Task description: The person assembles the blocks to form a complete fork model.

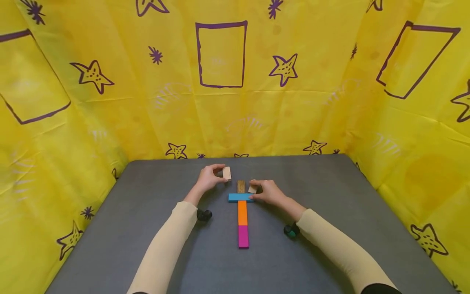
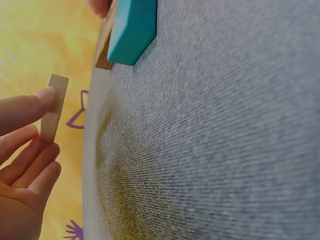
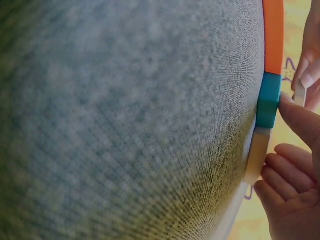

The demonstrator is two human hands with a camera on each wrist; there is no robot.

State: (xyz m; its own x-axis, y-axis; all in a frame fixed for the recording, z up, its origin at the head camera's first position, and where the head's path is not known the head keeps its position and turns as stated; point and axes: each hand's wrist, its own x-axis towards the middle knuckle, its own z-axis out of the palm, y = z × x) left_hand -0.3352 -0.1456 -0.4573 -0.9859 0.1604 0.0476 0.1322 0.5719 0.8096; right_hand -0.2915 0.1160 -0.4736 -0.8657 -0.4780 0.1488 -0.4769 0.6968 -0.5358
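In the head view, my left hand pinches a small pale wooden block between thumb and fingers, raised over the table. The left wrist view shows this block edge-on, its thumb on one face. My right hand bends around a second pale wooden block at the right of the brown block. Its thumb touches the right end of the blue block, which lies crosswise. In the right wrist view, the fingers meet the far end of that pale block, which lies against the blue one.
Below the blue block, an orange block and a magenta block continue in a straight line toward me. All lie on a grey cloth-covered table. Yellow patterned curtains enclose the back and sides.
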